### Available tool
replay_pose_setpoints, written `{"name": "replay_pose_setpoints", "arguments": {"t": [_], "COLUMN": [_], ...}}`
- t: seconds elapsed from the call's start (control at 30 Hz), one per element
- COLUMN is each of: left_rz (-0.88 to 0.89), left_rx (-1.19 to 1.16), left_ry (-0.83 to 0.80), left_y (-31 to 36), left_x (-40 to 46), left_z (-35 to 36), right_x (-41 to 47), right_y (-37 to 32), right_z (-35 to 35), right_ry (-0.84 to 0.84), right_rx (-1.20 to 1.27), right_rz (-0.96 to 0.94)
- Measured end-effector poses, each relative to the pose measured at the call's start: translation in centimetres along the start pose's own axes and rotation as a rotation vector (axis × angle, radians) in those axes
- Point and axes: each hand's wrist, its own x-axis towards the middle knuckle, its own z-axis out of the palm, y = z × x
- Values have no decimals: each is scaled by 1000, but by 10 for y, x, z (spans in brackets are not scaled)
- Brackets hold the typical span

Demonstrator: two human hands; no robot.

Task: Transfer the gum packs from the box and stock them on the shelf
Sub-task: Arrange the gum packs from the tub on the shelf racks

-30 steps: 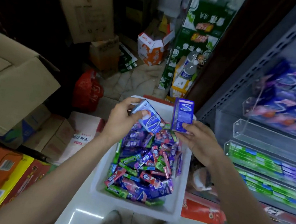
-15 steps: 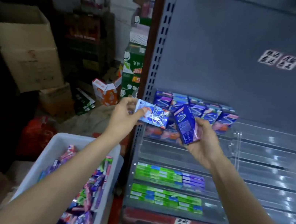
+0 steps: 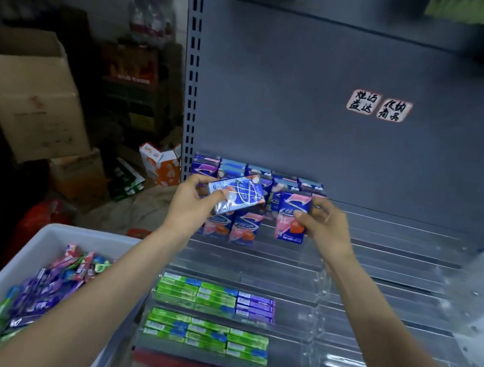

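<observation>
My left hand (image 3: 190, 204) grips a blue gum pack (image 3: 237, 193) held sideways in front of the shelf. My right hand (image 3: 324, 224) holds a second blue-and-pink gum pack (image 3: 292, 217) upright, its base low over the clear shelf rack (image 3: 387, 252), beside the stocked blue packs (image 3: 252, 178) at the rack's back left. The white box (image 3: 37, 244) at lower left holds several mixed gum packs (image 3: 43, 288); my left forearm crosses over its right side.
Green and purple stick gum (image 3: 214, 298) fills lower rack rows. The grey shelf back panel (image 3: 336, 134) carries two handwritten labels (image 3: 378, 105). Cardboard cartons (image 3: 31, 95) and an orange carton (image 3: 160, 161) crowd the floor to the left.
Both hands lifted the two packs out of the box and carried them up to the shelf. The right pack turned from tilted to upright and moved down to the rack.
</observation>
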Motion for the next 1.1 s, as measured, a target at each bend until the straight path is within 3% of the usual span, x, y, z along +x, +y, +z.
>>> {"name": "replay_pose_setpoints", "arguments": {"t": [0.13, 0.27, 0.4, 0.73, 0.83, 0.93, 1.0, 1.1], "left_rz": [-7, 11, 29, 25, 29, 20, 13, 15], "left_rx": [-1, 19, 65, 72, 43, -11, -76, -138], "left_ry": [15, 52, 85, 43, 18, -23, -47, -104], "left_y": [-1, -3, -4, -4, -1, 1, 4, 10], "left_x": [-1, -2, -1, -4, -5, -7, -9, -14], "left_z": [-2, -5, -9, 5, 12, 20, 28, 46], "right_x": [9, 12, 6, 7, 6, 3, 0, -1], "right_y": [15, 31, 44, 46, 40, 30, 19, 1], "right_z": [10, 28, 32, 30, 24, 16, 11, 7], "right_ry": [40, 51, 154, 97, 71, 157, 191, 62], "right_rx": [-226, -277, -550, -690, -666, -583, -431, -92], "right_rz": [-51, -96, -244, -211, -177, -249, -278, -98]}}
